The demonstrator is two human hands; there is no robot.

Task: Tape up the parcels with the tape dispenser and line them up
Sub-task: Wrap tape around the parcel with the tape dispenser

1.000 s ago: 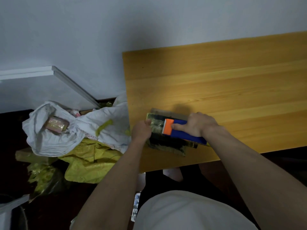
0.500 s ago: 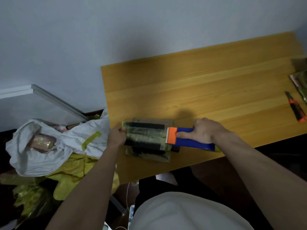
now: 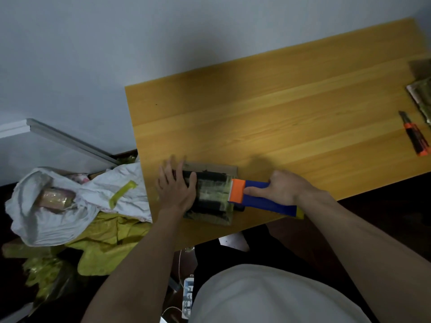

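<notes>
Parcel (image 3: 211, 194), wrapped dark with a pale tape band, lies near the table's front left corner, pinned by the left hand (image 3: 175, 188) pressing flat with straight fingers while the right hand (image 3: 278, 188) grips the blue handle of the tape dispenser (image 3: 256, 197), whose orange head meets the parcel's right end. Taping looks under way; next the strip likely needs cutting at that edge and smoothing down. Farther out on the wooden table (image 3: 279, 117) lie an orange utility knife (image 3: 416, 138) and another parcel (image 3: 422, 96) at the right edge.
</notes>
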